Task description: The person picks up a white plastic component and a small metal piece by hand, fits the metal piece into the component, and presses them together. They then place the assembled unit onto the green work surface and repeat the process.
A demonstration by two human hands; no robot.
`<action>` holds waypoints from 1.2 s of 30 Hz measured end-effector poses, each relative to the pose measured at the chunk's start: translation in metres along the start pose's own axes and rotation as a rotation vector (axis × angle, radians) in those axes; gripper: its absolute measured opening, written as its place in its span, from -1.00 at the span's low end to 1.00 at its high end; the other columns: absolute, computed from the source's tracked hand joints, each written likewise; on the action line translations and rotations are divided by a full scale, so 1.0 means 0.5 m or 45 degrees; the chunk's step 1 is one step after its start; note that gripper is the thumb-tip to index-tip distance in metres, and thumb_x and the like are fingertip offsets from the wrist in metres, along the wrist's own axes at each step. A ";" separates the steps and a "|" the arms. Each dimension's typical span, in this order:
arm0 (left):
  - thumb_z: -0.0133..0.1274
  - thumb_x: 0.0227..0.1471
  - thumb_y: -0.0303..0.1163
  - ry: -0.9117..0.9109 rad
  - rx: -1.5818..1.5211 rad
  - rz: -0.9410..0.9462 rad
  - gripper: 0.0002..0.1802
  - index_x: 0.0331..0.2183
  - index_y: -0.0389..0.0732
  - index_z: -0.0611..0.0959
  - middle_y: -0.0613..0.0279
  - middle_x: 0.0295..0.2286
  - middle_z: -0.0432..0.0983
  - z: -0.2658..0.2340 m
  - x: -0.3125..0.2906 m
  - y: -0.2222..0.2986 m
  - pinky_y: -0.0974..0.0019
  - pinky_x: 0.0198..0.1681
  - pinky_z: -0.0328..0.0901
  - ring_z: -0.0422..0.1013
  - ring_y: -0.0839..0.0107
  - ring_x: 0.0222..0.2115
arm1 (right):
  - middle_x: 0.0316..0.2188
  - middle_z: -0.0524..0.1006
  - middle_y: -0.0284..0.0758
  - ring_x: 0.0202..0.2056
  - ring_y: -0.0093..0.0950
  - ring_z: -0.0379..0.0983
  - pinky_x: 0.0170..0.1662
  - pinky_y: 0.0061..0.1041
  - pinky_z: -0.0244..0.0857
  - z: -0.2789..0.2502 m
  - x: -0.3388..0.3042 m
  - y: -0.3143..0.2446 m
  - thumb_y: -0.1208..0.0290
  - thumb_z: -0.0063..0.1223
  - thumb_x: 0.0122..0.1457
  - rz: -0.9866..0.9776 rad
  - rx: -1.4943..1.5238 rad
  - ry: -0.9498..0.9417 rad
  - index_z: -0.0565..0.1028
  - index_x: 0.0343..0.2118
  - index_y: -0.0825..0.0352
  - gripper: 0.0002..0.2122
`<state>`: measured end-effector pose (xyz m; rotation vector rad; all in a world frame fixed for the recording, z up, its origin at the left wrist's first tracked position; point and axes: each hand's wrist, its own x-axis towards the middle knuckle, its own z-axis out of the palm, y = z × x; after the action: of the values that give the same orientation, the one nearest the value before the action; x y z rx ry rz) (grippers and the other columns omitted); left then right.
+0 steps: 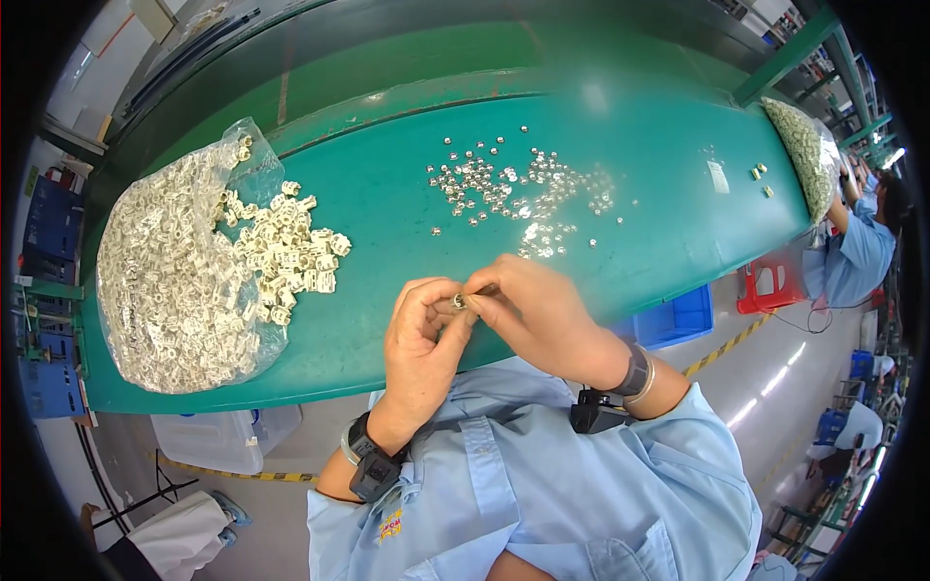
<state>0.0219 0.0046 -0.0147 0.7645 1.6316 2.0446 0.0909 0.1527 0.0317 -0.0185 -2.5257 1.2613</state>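
Note:
Close together over the near edge of the green table, my left hand (pixel 423 329) and my right hand (pixel 533 315) pinch one small part (pixel 458 302) between their fingertips. It looks cream with a shiny metal bit, though the fingers hide most of it. Beyond my hands, many small shiny metal pieces (pixel 475 184) lie scattered on the table. To the left, a loose heap of cream plastic parts (pixel 291 247) spills from a large clear plastic bag (pixel 174 281) full of the same parts.
The green tabletop (pixel 378 208) runs across the view. At its right end are a bag of cream parts (pixel 799 145), a few loose pieces (pixel 760 174) and a person (pixel 857 247). Below stand a blue crate (pixel 678 320), a red stool (pixel 770 283) and a clear plastic bin (pixel 208 441).

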 end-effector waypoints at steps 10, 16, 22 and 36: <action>0.07 0.05 -0.64 0.042 -0.076 -0.150 -0.73 -0.17 -0.27 0.47 0.21 -0.19 0.43 -0.009 0.015 0.041 0.49 -0.21 0.36 0.41 0.54 -0.24 | -0.36 0.48 -0.26 -0.35 -0.40 0.45 -0.28 -0.47 0.32 -0.055 -0.009 0.008 0.56 0.07 0.14 -0.093 0.185 0.201 0.47 -0.28 0.34 -0.90; 0.11 -0.01 -0.62 -0.035 0.410 0.015 -0.74 -0.21 -0.28 0.52 0.23 -0.21 0.43 -0.076 0.125 0.156 0.48 -0.19 0.33 0.41 0.55 -0.28 | -0.34 0.47 -0.27 -0.37 -0.42 0.44 -0.31 -0.48 0.32 -0.052 -0.024 0.069 0.57 0.07 0.14 0.005 0.182 0.067 0.47 -0.30 0.36 -0.92; 0.13 -0.04 -0.52 -0.087 0.987 0.240 -0.77 -0.25 -0.29 0.56 0.25 -0.34 0.50 -0.098 0.444 0.132 0.42 -0.26 0.35 0.43 0.51 -0.37 | -0.36 0.48 -0.28 -0.40 -0.42 0.45 -0.36 -0.49 0.32 -0.055 -0.027 0.077 0.56 0.08 0.12 0.026 0.267 0.044 0.47 -0.31 0.35 -0.92; 0.13 -0.11 -0.45 -0.213 1.420 0.408 -0.74 -0.28 -0.27 0.57 0.09 -0.36 0.50 -0.150 0.687 -0.040 0.19 -0.17 0.33 0.42 0.12 -0.29 | -0.41 0.51 -0.27 -0.42 -0.35 0.46 -0.40 -0.46 0.33 -0.061 0.000 0.084 0.60 0.13 0.04 -0.040 0.256 -0.045 0.48 -0.31 0.33 -0.86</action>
<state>-0.2891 0.1679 0.0089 1.5571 2.6273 1.0064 0.0941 0.2021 0.0158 0.0893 -2.4063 1.5085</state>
